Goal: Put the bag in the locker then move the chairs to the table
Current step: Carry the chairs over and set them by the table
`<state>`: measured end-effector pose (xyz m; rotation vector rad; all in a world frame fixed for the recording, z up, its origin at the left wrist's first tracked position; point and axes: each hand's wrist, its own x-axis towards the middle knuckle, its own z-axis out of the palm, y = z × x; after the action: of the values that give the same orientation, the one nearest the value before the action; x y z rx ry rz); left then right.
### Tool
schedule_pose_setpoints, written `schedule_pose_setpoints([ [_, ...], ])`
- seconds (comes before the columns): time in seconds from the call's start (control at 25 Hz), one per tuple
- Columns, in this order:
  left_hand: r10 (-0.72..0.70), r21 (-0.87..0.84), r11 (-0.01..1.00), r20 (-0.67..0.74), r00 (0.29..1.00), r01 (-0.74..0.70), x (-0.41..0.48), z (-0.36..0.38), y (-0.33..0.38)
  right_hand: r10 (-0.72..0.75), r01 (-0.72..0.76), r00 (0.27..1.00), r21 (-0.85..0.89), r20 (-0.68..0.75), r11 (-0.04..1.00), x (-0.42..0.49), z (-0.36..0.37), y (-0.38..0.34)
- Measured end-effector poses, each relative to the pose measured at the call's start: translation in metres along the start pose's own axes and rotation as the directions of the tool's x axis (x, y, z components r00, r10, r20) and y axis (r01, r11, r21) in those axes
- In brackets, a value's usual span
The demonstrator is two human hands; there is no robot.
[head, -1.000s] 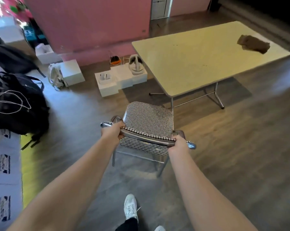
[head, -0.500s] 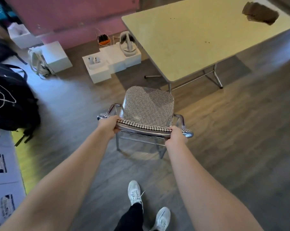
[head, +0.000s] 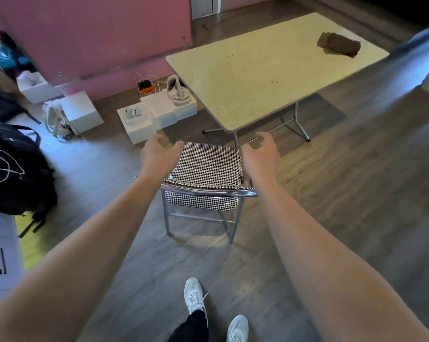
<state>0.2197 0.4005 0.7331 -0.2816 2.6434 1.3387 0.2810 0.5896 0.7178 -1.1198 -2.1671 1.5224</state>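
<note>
A chair (head: 207, 166) with a black-and-white houndstooth seat and chrome frame stands on the wooden floor, its front at the near corner of the pale yellow table (head: 257, 77). My left hand (head: 157, 154) hovers open over the chair's left side, fingers spread, holding nothing. Over the right side my right hand (head: 261, 153) is likewise open and off the frame. A black backpack (head: 13, 174) lies on the floor at the left. No locker is in view.
White boxes (head: 156, 114) and a white headset (head: 177, 92) sit on the floor by the pink wall, left of the table. A white bag (head: 56, 119) leans on another box. A brown cloth (head: 339, 44) lies on the table's far end. My feet are below.
Both hands have let go of the chair's back rail and lifted forward, opening. The chair now stands on the floor by the table corner.
</note>
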Motion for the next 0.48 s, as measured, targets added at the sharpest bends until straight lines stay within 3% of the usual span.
schedule_pose_setpoints([
  [0.08,0.195,0.102,0.976,-0.013,0.981,-0.192,-0.031,-0.01,0.021,-0.23,0.236,0.972,-0.167,0.053,0.957,-0.011,-0.034,-0.017],
  [0.2,0.445,0.199,0.876,0.016,0.896,-0.439,-0.074,-0.014,0.039,-0.494,0.515,0.853,-0.419,0.166,0.748,-0.022,-0.086,-0.024],
  [0.36,0.688,0.332,0.67,0.059,0.723,-0.664,-0.136,-0.007,0.056,-0.611,0.599,0.752,-0.643,0.247,0.477,-0.056,-0.162,-0.015],
  [0.48,0.758,0.34,0.579,0.111,0.643,-0.741,-0.186,0.005,0.07,-0.627,0.56,0.755,-0.688,0.195,0.46,-0.096,-0.22,0.004],
])
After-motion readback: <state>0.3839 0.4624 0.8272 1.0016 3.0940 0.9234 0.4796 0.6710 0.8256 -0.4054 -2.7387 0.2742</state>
